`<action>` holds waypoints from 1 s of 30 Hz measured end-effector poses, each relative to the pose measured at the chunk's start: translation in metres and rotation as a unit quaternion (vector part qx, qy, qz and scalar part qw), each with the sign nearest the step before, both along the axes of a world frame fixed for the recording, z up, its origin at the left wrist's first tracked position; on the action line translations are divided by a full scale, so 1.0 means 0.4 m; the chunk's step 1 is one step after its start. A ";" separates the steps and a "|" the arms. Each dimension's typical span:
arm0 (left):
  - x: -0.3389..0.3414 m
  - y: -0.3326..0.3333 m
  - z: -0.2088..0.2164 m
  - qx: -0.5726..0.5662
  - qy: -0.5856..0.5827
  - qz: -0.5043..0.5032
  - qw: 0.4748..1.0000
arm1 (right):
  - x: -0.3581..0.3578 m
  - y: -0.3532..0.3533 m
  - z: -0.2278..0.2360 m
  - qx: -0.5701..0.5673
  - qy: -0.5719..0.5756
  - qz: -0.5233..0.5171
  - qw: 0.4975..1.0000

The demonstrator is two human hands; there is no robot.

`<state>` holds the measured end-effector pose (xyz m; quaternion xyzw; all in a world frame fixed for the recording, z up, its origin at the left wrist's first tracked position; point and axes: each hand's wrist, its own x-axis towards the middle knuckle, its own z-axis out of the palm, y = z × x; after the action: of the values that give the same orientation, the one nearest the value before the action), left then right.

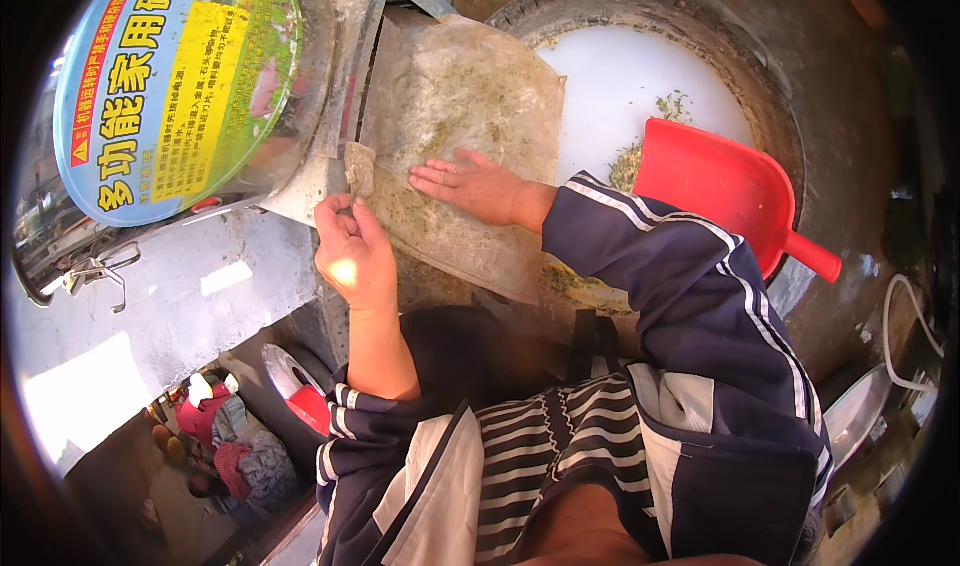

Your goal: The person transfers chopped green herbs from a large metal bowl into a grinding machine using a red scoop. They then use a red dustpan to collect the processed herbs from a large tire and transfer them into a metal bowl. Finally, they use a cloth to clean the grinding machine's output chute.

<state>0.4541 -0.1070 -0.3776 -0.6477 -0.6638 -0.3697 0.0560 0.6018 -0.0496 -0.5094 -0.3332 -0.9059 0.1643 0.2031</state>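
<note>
A stained beige cloth flap [460, 106] hangs from the outlet side of a machine with a clear rounded hood [315, 76]. My right hand [475, 188] lies flat on the flap, fingers stretched toward the machine and holding nothing. At the flap's near left corner, my left hand [355, 251] is closed, thumb and forefinger pinching the lower end of a folded tan cloth strip [359, 169]. The strip lies against the machine's metal edge. What is under the flap is hidden.
Beyond the flap stands a round, dark-rimmed basin [770, 76] with a whitish bottom and chopped green bits. A red scoop [710, 181] rests in it, its handle over the rim. Lower left are a metal clasp [105, 276] and a heap of cloth [245, 456]. A white hose [888, 331] curves at right.
</note>
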 end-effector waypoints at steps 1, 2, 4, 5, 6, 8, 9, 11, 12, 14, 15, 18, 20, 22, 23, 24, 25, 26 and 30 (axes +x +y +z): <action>-0.001 0.001 -0.005 0.002 -0.009 -0.002 1.000 | -0.003 0.001 -0.006 -0.030 0.029 -0.001 0.999; -0.007 0.000 -0.009 0.008 -0.004 -0.003 1.000 | -0.002 -0.005 0.022 -0.048 0.075 0.008 0.996; -0.017 0.001 -0.022 0.019 0.001 -0.007 1.000 | 0.011 -0.024 0.099 -0.085 0.164 0.023 0.982; -0.011 0.002 -0.019 0.015 0.004 -0.007 1.000 | 0.006 -0.030 0.111 -0.062 0.201 0.036 0.977; -0.005 0.003 -0.015 0.011 0.006 -0.007 1.000 | -0.009 -0.034 0.124 -0.039 0.237 0.048 0.970; 0.002 0.003 -0.008 0.006 0.003 -0.006 1.000 | -0.040 -0.033 0.134 -0.015 0.275 0.059 0.959; 0.004 0.002 -0.006 0.004 -0.003 -0.005 1.000 | -0.058 -0.031 0.129 -0.015 0.278 0.056 0.959; 0.002 0.002 -0.003 -0.001 0.006 -0.023 1.000 | -0.085 -0.024 0.127 -0.017 0.282 0.051 0.958; -0.004 0.003 -0.003 -0.004 0.020 -0.042 0.999 | -0.094 -0.019 0.129 -0.018 0.282 0.048 0.958; -0.013 -0.004 -0.005 -0.018 0.030 -0.052 0.998 | -0.105 -0.012 0.142 -0.066 0.276 0.062 0.957; -0.010 -0.007 -0.004 -0.026 0.026 -0.047 0.998 | -0.095 -0.004 0.170 -0.110 0.268 0.074 0.954; -0.001 0.004 -0.011 -0.006 0.015 -0.072 0.997 | -0.102 0.007 0.165 -0.089 0.297 0.066 0.948; -0.003 0.007 -0.015 0.007 0.026 -0.090 0.996 | -0.109 0.008 0.152 -0.050 0.316 0.055 0.946; -0.016 0.002 -0.015 0.004 0.054 -0.097 0.994 | -0.114 0.007 0.149 -0.037 0.319 0.054 0.945; -0.022 -0.002 -0.014 -0.014 0.072 -0.082 0.994 | -0.112 0.005 0.160 -0.052 0.312 0.059 0.947; -0.028 -0.005 -0.013 -0.032 0.089 -0.066 0.993 | -0.108 0.004 0.174 -0.067 0.305 0.064 0.948; -0.032 -0.009 -0.011 -0.050 0.107 -0.050 0.992 | -0.106 0.002 0.186 -0.082 0.298 0.068 0.948; -0.026 -0.007 -0.013 -0.059 0.111 -0.037 0.991 | -0.102 0.004 0.185 -0.084 0.295 0.062 0.950; -0.006 -0.004 0.003 -0.085 0.140 0.002 0.986 | -0.101 0.004 0.185 -0.069 0.305 0.026 0.949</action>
<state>0.4519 -0.1086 -0.3765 -0.6940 -0.6799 -0.2173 0.0936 0.5612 -0.0481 -0.4356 -0.2561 -0.7955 0.3255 0.4422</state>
